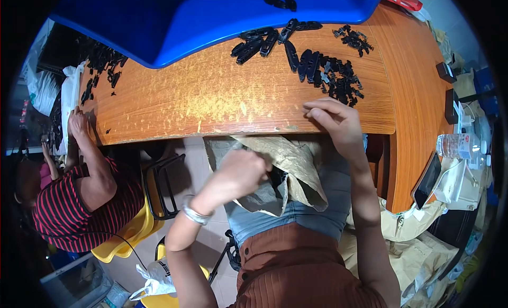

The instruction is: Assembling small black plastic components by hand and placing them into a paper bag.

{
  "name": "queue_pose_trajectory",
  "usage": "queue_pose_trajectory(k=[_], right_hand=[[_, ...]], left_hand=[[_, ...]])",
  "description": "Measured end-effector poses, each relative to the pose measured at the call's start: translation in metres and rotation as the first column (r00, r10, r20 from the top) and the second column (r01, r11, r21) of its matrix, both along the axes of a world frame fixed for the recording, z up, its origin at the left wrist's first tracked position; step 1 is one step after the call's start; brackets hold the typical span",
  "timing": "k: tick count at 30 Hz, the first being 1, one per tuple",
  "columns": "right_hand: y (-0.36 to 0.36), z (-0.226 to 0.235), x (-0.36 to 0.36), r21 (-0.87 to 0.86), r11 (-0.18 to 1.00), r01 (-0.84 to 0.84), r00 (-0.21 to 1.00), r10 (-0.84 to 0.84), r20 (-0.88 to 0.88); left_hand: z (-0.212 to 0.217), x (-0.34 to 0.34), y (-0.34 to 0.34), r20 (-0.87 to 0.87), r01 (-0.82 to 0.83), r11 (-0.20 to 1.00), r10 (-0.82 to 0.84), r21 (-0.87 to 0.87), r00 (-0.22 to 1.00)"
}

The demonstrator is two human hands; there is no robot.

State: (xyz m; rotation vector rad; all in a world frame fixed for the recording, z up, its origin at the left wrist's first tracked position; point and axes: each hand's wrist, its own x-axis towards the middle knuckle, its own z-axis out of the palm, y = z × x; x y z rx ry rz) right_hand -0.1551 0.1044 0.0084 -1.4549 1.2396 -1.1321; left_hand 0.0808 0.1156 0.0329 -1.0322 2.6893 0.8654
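Observation:
On my lap lies a crumpled brown paper bag [301, 170] with its mouth open and dark pieces inside. My left hand [241, 173], with a silver bangle at the wrist, hangs over that mouth; it is smeared by motion and its fingertips are hidden. At the table's front edge, my right hand [338, 120] holds thumb and fingers close together in a pinch. Whatever small thing is between them, I cannot make out. Just beyond it is a pile of small black clips [341, 80], with a few grey ones among them. Long black plastic shells [254, 46] lie farther back.
A large blue tray [211, 27] covers the table's far side. Another small heap of black parts [353, 41] sits at the back right. At the left, a person in a striped shirt [90, 202] works by more black parts. A water bottle [455, 145] and phone [426, 181] are at right.

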Motion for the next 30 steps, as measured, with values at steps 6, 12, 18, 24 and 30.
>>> queue_pose_trajectory(k=[6,12,18,24,30], right_hand=[[-0.011,-0.005,-0.019,-0.138,0.888,0.439,0.897,-0.443,0.006],[-0.054,-0.010,-0.025,-0.557,0.736,0.384,0.441,-0.677,-0.589],[-0.080,-0.010,-0.007,-0.462,0.792,0.398,0.286,-0.586,-0.758],[-0.077,-0.016,-0.010,-0.461,0.795,0.395,0.364,-0.596,-0.715],[-0.069,-0.007,-0.016,-0.382,0.783,0.491,0.681,-0.618,-0.392]], left_hand=[[-0.001,-0.017,-0.015,-0.267,-0.011,0.994,-0.020,-0.112,0.963],[-0.013,-0.071,-0.096,-0.483,-0.551,0.833,0.505,0.056,0.715],[-0.035,-0.110,-0.152,-0.495,-0.775,0.621,0.640,-0.119,0.588],[-0.034,-0.095,-0.151,-0.429,-0.774,0.632,0.687,-0.046,0.586],[-0.036,-0.051,-0.113,-0.613,-0.644,0.662,0.704,0.384,0.359]])
